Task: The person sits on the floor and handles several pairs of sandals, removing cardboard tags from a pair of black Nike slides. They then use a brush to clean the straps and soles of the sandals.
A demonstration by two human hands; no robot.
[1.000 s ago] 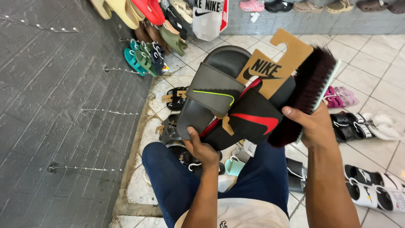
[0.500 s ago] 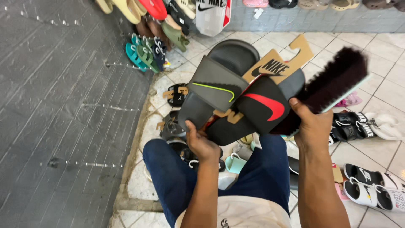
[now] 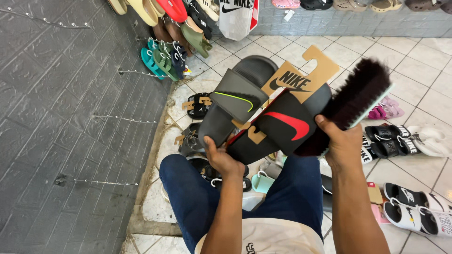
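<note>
Fingers: our left hand (image 3: pixel 221 157) is clamping the heel end of the paired black slides (image 3: pixel 263 120) | our right hand (image 3: pixel 343 146) is closing around a dark-bristled brush (image 3: pixel 353 101), lying just beside the red-logo strap | progress: brush not yet touching; brushing seemingly left.

wall hooks (image 3: pixel 117 119) jut from the grey wall (image 3: pixel 56 141) on the left, sandals (image 3: pixel 405 138) crowd the floor to the right, while bare tiles (image 3: pixel 414 66) beyond the brush (image 3: pixel 353 101) lie open.
</note>
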